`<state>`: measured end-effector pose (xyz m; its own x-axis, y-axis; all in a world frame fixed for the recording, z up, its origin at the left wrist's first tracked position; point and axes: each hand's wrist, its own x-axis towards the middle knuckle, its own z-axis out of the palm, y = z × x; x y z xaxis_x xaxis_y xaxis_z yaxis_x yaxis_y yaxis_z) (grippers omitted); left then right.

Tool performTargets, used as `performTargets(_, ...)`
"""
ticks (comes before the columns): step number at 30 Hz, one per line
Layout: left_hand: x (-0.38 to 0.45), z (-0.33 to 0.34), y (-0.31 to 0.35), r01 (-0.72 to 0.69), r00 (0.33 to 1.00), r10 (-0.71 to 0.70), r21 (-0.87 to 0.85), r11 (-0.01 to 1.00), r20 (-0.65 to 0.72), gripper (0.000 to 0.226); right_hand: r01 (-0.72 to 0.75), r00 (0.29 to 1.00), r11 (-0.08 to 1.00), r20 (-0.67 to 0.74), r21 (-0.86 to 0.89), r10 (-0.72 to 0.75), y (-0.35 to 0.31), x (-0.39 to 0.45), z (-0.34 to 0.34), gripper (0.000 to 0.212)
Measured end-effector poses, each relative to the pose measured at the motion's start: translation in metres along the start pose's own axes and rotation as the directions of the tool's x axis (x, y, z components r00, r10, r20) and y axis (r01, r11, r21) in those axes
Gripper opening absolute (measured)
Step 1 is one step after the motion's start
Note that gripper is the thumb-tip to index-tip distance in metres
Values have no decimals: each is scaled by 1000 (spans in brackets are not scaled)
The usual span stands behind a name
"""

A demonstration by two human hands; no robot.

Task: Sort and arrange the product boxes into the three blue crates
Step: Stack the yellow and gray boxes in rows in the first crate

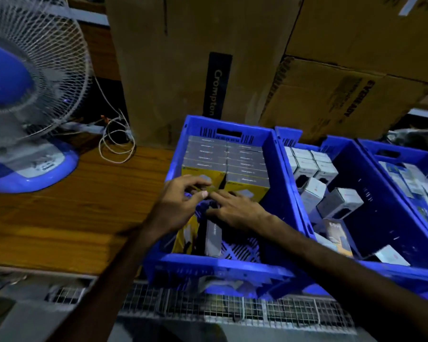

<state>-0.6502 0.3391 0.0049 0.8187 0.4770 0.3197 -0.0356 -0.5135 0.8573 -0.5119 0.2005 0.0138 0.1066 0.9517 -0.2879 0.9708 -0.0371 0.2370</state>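
Fan: a white-caged table fan (27,95) with a blue hub and blue base stands on the wooden table (67,218), well left of the crates.
Cable: a pale looped cord (116,141) lies on the table between the fan and the cartons.
Cartons: a tall brown carton (183,58) with a dark printed strip stands just behind the left crate; more brown cartons (344,95) are stacked behind the other two crates.
Wire grille: a mesh panel (232,309) runs along the near edge below the crates.
Left crate: the blue left crate (223,265) holds two neat rows of grey-topped, yellow-sided product boxes (245,166) filling its far half; in the near half a grey box (213,238) and a yellow box (185,236) stand on edge on the slotted floor.
Middle crate: the blue middle crate (294,193) holds white and grey boxes (314,166), tidy at the back and tilted loose toward the front.
Right crate: the right crate (391,149) is only partly in view, with light-coloured boxes inside.
Left hand: the left hand (181,206) reaches into the left crate, fingers curled, thumb and fingertips pinching at the yellow front of the nearest box in the row.
Right hand: the right hand (235,208) lies just beside it, fingers spread and fairly straight, resting on the boxes; motion blur hides the exact contact.
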Motion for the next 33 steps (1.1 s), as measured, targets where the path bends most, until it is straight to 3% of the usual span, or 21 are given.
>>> performTargets(5, -10, -3, 1, 10, 999, -9, 10, 1000, -37, 25, -76, 997, 992, 1, 97, 76, 27, -9, 5, 41)
performTargets(8, -9, 2, -3, 17, 1000, -16, 4, 1000, -25, 25, -178, 984, 951, 19, 254, 179, 50, -30, 6, 49)
performTargets(11, -7, 6, -2, 10, 1000, -11, -5, 1000, -10, 28, -201, 962, 799, -41, 566, 271, 66, -59, 3, 57)
performTargets(14, -3, 9, 0, 5, 998, -7, 48, 999, 57, 46, -95, 949, 565, -96, 820, 299, 69, -82, -2, 40)
performTargets(16, -1, 10, 1, 1, 993, -8, 60, 998, 115, 57, -81, 945, 442, -72, 894, 318, 67, -89, -8, 36)
performTargets(19, 4, 8, 6, 2, 991, -2, 5, 1000, 130, 62, -75, 937, 386, -68, 919, 341, 63, -89, -16, 37)
performTargets(23, 20, -5, 7, 2, 996, -6, 45, 999, 87, 66, -58, 924, 415, -108, 908, 366, 55, -75, -25, 34)
performTargets(28, 45, -35, 8, -67, 996, 58, 129, 989, 71, 52, -56, 873, 688, -299, 723, 385, 53, -48, -51, 45)
performTargets(31, 58, -51, 4, -83, 996, 73, 237, 968, 51, 51, -126, 850, 802, -353, 584, 391, 55, -22, -63, 55)
performTargets(33, 67, -59, -1, -73, 997, 68, 343, 936, 25, 50, -164, 843, 844, -372, 511, 389, 58, -2, -67, 50)
